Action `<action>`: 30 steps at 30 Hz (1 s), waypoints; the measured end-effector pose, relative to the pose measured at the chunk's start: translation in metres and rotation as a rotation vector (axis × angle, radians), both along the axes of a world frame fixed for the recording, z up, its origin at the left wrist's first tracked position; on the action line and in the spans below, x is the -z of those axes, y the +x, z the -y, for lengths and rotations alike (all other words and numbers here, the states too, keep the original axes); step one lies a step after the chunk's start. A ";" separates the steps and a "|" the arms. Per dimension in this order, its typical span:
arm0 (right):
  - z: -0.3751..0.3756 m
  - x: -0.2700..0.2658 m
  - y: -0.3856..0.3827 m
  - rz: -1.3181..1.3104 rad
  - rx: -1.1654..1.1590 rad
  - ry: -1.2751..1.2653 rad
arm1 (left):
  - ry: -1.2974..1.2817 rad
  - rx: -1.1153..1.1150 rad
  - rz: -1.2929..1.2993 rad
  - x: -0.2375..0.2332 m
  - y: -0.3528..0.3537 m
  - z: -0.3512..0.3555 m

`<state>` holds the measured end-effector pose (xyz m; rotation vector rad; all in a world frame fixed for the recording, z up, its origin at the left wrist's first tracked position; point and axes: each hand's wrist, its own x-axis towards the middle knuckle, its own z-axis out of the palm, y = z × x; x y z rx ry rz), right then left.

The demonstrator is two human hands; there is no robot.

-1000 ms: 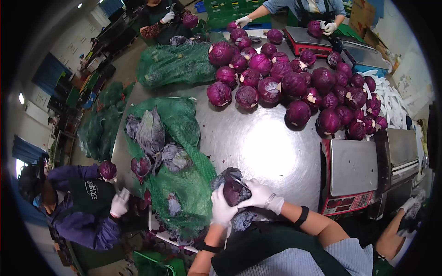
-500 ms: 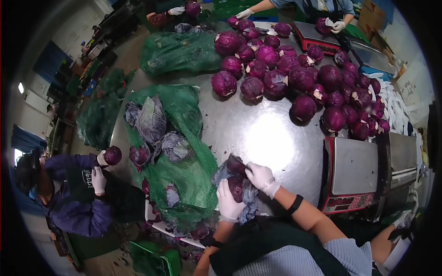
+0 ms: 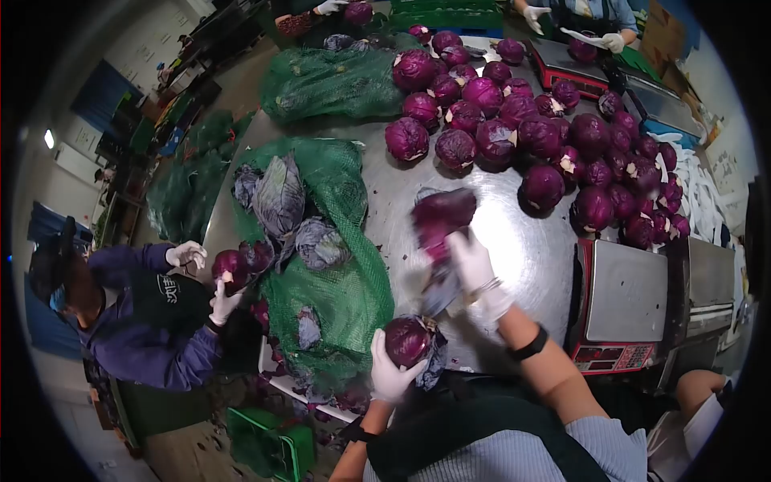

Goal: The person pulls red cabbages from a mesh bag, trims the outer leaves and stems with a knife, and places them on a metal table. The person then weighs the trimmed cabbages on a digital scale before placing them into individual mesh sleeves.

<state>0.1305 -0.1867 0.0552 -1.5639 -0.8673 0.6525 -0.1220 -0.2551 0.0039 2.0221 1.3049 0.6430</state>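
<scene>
Head view: the left hand [image 3: 391,368] is cupping a cabbage [image 3: 408,341] while the right hand [image 3: 475,269] is gripping loose leaves [image 3: 442,221].

Nearest the wearer's apron [image 3: 458,426], the left hand's grip is clamping the round, dark purple cabbage from its left side, at the near edge of the metal desk [image 3: 385,193]. Crumpled grey-blue leaves [image 3: 434,361] are lying against the cabbage's right side. Farther forward, the right hand's grip is closing on the loose leaves, purple above and greyish below; they are blurring, and whether they are touching the desk is impossible to tell.

On the floor to the left, a green crate [image 3: 295,451] is standing. Right of the hands, a red scale [image 3: 624,291] with a flat metal plate is sitting on the desk. To the left, a green net bag [image 3: 353,281] is spreading out, with grey-purple heads [image 3: 279,197] lying on it. Beyond its left side, a co-worker [image 3: 152,321] in a purple top is holding another purple head [image 3: 230,267].

Farther away, a large pile of trimmed heads [image 3: 518,132] is covering the desk's far right part, and a second net bag [image 3: 333,84] is lying to its left. Behind the pile, another scale [image 3: 566,68] is standing before a person [image 3: 590,12] wearing white gloves.
</scene>
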 end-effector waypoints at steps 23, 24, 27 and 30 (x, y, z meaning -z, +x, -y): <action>0.126 0.047 -0.059 0.360 -0.682 -0.678 | -0.049 -0.051 -0.242 -0.019 0.035 -0.019; 0.113 0.063 -0.062 0.385 -0.687 -0.691 | -0.027 -0.043 -0.255 -0.021 0.036 -0.018; 0.108 0.076 -0.059 0.434 -0.705 -0.669 | -0.109 -0.042 -0.254 -0.023 0.037 -0.018; 0.121 0.073 -0.051 0.447 -0.735 -0.665 | -0.033 -0.007 -0.259 -0.020 0.038 -0.020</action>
